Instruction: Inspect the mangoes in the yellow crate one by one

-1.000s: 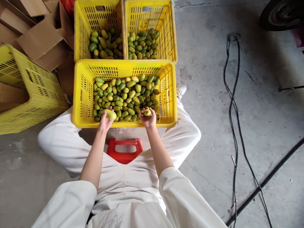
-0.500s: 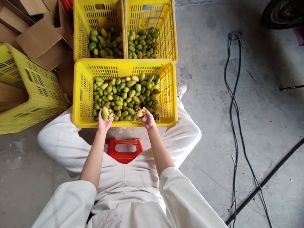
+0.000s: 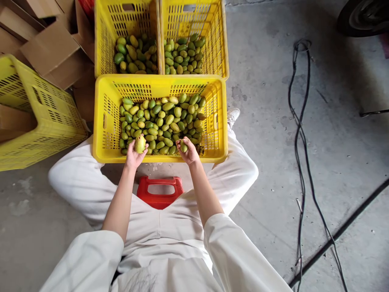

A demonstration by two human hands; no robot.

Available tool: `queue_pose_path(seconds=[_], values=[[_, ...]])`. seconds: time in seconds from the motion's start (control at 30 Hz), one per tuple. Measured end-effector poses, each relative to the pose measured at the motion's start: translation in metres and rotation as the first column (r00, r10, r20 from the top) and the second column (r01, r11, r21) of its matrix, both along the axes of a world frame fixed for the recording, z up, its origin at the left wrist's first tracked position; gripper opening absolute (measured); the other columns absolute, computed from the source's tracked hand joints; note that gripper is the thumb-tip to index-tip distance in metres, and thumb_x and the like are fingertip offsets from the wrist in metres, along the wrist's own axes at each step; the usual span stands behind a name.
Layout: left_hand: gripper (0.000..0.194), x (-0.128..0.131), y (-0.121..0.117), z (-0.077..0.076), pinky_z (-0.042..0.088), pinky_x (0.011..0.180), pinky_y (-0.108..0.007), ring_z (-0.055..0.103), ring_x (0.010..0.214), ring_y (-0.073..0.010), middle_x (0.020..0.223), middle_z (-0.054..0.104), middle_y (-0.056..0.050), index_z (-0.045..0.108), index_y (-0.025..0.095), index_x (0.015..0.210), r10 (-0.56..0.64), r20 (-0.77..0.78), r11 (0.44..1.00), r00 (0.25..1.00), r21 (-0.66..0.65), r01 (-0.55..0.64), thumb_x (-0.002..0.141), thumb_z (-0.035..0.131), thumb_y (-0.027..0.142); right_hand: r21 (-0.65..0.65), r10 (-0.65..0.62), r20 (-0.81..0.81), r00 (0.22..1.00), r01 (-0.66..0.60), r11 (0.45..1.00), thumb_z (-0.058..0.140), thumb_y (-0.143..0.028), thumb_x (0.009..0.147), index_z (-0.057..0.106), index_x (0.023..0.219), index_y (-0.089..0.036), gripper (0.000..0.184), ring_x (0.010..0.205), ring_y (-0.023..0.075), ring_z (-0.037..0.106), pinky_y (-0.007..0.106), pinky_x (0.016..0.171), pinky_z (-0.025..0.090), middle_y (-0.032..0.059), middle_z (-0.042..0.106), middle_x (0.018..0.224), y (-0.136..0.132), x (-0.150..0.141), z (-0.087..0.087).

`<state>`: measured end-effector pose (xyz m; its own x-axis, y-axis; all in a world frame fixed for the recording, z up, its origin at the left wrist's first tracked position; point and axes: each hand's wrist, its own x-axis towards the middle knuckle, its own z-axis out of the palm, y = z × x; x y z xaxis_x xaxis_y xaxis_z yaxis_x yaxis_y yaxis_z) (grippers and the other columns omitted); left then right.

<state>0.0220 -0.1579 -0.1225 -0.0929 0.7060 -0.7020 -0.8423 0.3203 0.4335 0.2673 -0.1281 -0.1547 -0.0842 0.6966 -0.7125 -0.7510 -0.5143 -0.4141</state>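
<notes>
My left hand (image 3: 134, 159) is closed around a plump, pale green-yellow mango-like fruit (image 3: 140, 144), which shows above the palm. In my right hand (image 3: 191, 153) sits a smaller, greener oval fruit (image 3: 183, 146), held between thumb and fingers. Both hands are over the near side of a yellow plastic crate (image 3: 161, 159), its rim close below my wrists. Many similar green and yellow fruits (image 3: 161, 121) lie loose inside that crate, spread across its bottom. Fingers partly hide both held fruits.
Behind stand two more yellow crates, a left one (image 3: 103, 48) and a right one (image 3: 217, 48), each partly filled with fruit. Another yellow crate (image 3: 57, 117) and cardboard boxes (image 3: 51, 50) are at left. A red plastic stool (image 3: 159, 198) is beneath me. Black cables (image 3: 299, 125) cross the floor at right.
Both fruits have been turned in my fingers; the right one now points toward me instead of sideways. My left hand has shifted slightly right.
</notes>
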Motion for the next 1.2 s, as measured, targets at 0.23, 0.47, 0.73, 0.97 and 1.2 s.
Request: queue_pose_path(seconds=[0.23,0.47,0.73,0.97,1.2], values=[[0.034,0.001,-0.002,-0.001,0.053,0.061,-0.021,0.072,0.077,-0.0144,0.098,0.079,-0.005,0.078,0.027,0.136,0.034,-0.061,0.998,0.998,0.062,-0.030,0.103,0.073,0.036,0.019,0.008,-0.132,0.991,-0.005,1.000,0.084,-0.046,0.097,0.063,0.086,-0.024,0.033,0.054,0.0072,0.053,0.013,0.036,0.031,-0.0001,0.076,0.084,0.003,0.004,0.004],[0.043,0.003,0.002,-0.002,0.047,0.055,-0.022,0.058,0.066,-0.0120,0.088,0.074,-0.005,0.074,0.022,0.093,0.146,-0.041,0.989,0.988,0.036,-0.145,0.108,0.069,0.062,0.039,-0.093,-0.048,0.995,0.095,0.995,0.082,-0.033,0.097,0.064,0.092,-0.026,0.020,0.065,0.0102,0.065,0.017,0.052,0.052,-0.0046,0.072,0.081,-0.001,0.000,0.003],[0.047,0.004,0.005,0.008,0.058,0.069,-0.024,0.061,0.070,-0.0134,0.077,0.059,0.000,0.076,0.022,0.107,0.191,0.016,0.981,0.981,0.019,-0.191,0.116,0.050,0.060,0.005,-0.132,0.001,0.991,0.132,0.991,0.075,-0.057,0.104,0.060,0.086,-0.025,0.039,0.057,0.0093,0.057,0.018,0.046,0.042,-0.0041,0.070,0.075,0.002,-0.003,0.005],[0.051,-0.004,-0.002,0.011,0.022,0.033,-0.013,0.038,0.052,-0.0056,0.083,0.061,-0.004,0.062,0.017,0.084,0.086,0.083,0.995,0.993,0.035,-0.089,0.117,0.044,0.052,-0.013,-0.152,-0.100,0.983,0.151,0.988,0.062,-0.057,0.110,0.055,0.078,-0.025,0.046,0.055,0.0124,0.051,0.018,0.042,0.040,-0.0040,0.052,0.058,0.004,0.003,0.010],[0.036,-0.004,-0.004,0.012,0.027,0.034,-0.013,0.049,0.061,-0.0091,0.100,0.072,-0.014,0.068,0.015,0.093,0.035,0.054,0.999,0.998,0.022,-0.037,0.108,0.053,0.044,-0.074,-0.086,-0.179,0.980,0.073,0.995,0.070,-0.052,0.106,0.061,0.086,-0.024,0.036,0.057,0.0099,0.057,0.015,0.046,0.049,-0.0031,0.064,0.070,0.004,0.007,0.012]])
